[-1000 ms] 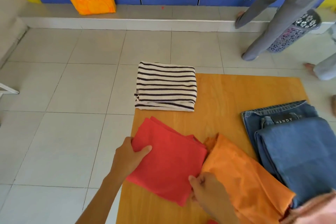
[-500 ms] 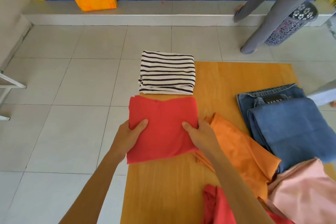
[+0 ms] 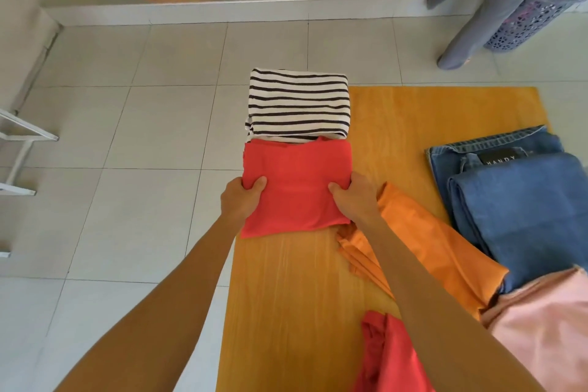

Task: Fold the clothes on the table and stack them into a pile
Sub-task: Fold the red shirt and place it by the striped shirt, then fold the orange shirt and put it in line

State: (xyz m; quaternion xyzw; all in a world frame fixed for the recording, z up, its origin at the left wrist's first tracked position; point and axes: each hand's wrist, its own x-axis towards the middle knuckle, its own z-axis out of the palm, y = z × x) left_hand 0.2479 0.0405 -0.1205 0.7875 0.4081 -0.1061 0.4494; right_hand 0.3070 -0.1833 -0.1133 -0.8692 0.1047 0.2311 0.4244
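Light: bright, even daylight, soft and diffuse | Shadows: faint, only thin dark lines under the folded clothes | Glare: pale sheen on the floor tiles toward 10 o'clock | Focus: centre sharp, slight softness at 5 o'clock | Distortion: wide-angle bowing of tile lines toward the frame edges

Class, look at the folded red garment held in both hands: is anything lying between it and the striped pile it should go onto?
Nothing visible does. The folded red garment, gripped by the left hand and right hand, already meets the near edge of the striped pile, whose top is bare. The orange cloth lies off to the right.
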